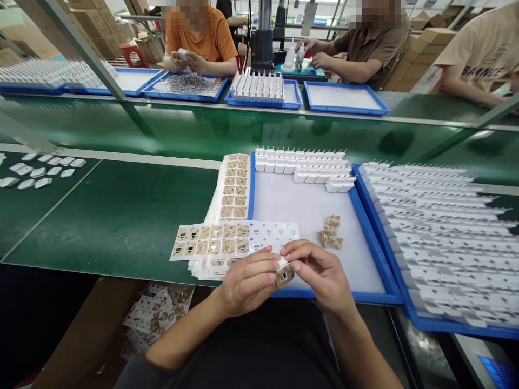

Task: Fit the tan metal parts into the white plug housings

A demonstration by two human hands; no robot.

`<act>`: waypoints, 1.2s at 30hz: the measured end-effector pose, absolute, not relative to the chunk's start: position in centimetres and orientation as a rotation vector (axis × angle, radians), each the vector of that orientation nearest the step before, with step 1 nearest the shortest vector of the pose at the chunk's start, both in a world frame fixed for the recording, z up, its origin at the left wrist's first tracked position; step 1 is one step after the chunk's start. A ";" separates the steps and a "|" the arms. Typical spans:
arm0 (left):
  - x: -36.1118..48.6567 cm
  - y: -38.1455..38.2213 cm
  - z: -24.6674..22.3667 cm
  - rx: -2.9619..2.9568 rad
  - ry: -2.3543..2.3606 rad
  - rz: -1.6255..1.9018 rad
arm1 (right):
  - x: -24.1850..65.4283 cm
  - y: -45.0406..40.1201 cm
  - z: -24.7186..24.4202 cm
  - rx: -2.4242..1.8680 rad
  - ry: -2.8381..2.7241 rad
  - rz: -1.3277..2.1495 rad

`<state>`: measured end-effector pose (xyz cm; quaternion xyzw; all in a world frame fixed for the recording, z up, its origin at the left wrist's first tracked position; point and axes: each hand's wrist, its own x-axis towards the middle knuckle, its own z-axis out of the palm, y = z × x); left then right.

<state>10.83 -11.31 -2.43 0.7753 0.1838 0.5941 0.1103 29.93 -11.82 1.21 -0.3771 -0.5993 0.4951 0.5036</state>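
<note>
Between both hands, near the front edge of a blue-rimmed tray [371,254], is a small white adapter [284,275] with a tan sticker on its face. My left hand [251,278] wraps its fingers round the adapter's left side. My right hand [320,273] pinches it from the right with thumb and forefinger. Just behind my left hand lies a sticker sheet [208,240], tan stickers on its left part and bare backing on its right. It rests over a stack of similar sheets [235,186]. Crumpled tan pieces [330,235] and rows of white adapters [302,162] sit in the tray.
A second blue tray [430,321], full of white adapters, stands at the right. White pieces [38,173] lie on the far-left green surface. Below the table edge is a box of scraps [156,313]. Across the green belt [174,124], people work behind more trays.
</note>
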 end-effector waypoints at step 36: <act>10.5 -11.3 -2.6 2.300 0.551 1.751 | 30.1 -12.0 1.2 -0.901 -1.553 1.096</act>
